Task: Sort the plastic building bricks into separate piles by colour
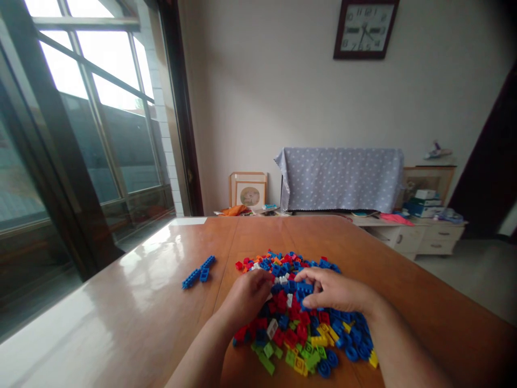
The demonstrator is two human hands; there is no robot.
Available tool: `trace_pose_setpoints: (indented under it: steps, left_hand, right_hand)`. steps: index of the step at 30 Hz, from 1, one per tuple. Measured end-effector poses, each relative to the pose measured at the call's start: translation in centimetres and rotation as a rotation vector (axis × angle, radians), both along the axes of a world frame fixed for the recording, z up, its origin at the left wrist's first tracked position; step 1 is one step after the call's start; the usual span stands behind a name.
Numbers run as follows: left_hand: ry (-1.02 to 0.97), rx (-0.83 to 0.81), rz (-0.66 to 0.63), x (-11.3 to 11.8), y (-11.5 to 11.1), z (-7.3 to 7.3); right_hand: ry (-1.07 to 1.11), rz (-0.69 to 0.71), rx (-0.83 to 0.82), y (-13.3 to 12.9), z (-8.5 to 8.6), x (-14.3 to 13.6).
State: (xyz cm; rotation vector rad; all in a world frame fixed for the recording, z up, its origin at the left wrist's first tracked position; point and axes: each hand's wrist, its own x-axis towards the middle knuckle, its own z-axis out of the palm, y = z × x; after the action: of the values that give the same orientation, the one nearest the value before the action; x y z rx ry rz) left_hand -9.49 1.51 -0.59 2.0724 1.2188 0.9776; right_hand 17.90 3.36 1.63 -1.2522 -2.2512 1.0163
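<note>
A pile of mixed toy building bricks in blue, red, yellow, green, orange and white lies on the wooden table. At the pile's left side is my left hand, its fingers curled in a pinch; whatever they hold is hidden. My right hand hovers over the middle of the pile, thumb and fingers apart around a blue brick; a firm grip does not show. Left of the pile, a few blue bricks joined into a crossed shape lie by themselves.
The glossy table reaches away to its far edge. Beyond it are a cloth-covered object, a framed picture and a low white cabinet. A wall clock hangs above; glass doors stand at the left.
</note>
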Motion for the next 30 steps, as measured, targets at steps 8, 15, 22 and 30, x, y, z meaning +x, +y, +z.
trace_pose_setpoints:
  steps: [8, 15, 22, 30]
  left_hand:
    - [0.020, 0.017, -0.001, 0.5, -0.5, 0.9]
    - [-0.015, 0.016, 0.003, 0.6, -0.2, 0.2]
    - [-0.244, -0.079, -0.029, 1.2, -0.1, -0.3]
    - [-0.656, -0.257, -0.218, 2.2, -0.5, 0.8]
  right_hand:
    - [-0.132, -0.029, 0.169, -0.6, -0.9, -2.2]
    - [-0.036, -0.105, 0.252, 0.0, -1.4, -2.9]
    - [0.382, -0.159, 0.019, 0.1, -0.6, -3.9]
    - [0.735, -0.054, -0.273, -1.7, 0.2, -5.9]
